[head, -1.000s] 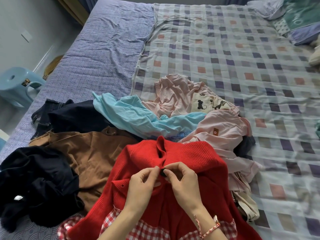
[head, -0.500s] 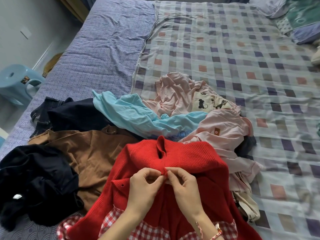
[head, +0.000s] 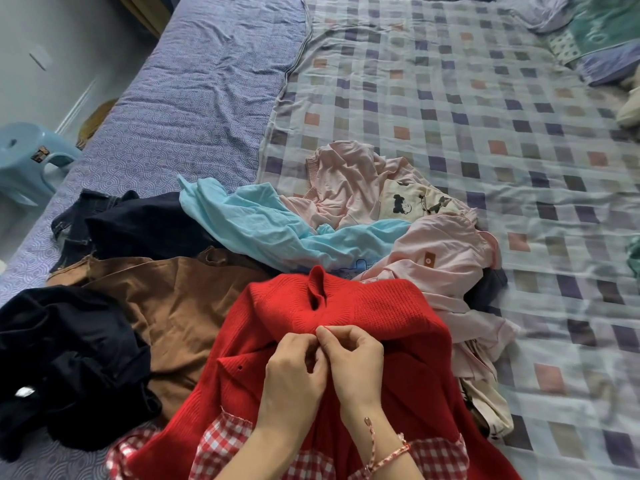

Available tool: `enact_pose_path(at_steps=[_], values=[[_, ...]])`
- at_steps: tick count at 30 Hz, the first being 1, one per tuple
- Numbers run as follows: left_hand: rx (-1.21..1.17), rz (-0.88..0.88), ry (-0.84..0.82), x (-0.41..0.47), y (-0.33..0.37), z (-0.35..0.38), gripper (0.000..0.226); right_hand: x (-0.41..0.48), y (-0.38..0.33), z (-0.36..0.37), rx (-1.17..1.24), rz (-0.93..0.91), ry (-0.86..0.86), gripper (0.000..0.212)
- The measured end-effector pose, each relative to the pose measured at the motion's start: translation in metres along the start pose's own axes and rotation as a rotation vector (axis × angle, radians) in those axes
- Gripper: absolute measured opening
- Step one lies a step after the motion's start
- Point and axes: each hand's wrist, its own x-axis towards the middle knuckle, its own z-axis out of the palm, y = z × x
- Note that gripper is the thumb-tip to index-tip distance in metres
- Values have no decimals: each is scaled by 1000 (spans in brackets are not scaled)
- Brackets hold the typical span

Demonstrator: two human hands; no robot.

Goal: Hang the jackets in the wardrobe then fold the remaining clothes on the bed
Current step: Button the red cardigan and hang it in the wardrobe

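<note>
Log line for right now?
red knit top: on bed, front pinched | left hand: pinching | right hand: pinching | pile: unfolded

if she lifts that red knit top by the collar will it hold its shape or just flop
Probably flop: the red knit top lies draped and creased over the clothes pile. Its thick ribbed knit looks fairly heavy, so it may sag from a pinch like the left hand and right hand have now. The rough texture seems unlikely to slip.

checked sheet (head: 485, 109) open beyond, clothes pile (head: 311, 220) blocking near edge
</note>
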Motion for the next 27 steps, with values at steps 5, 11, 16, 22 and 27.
enact_pose_path(at_steps=[5,11,16,22,27], values=[[154,-15,-103,6,-5,1,5,1,7,-5,-95,-3,42,17],[-60,-118,-99,17,-13,-10,12,-2,8,-2,71,133,5,13],[-278,-345,-345,25,-27,-16,15,-3,7,-19,64,359,-197,13],[388,-162,-516,96,-61,-22,24,99,-19,-64,-1056,-548,-55,27],[887,36,-766,128,-100,7,87,147,-4,-71,-1725,-624,-367,65]])
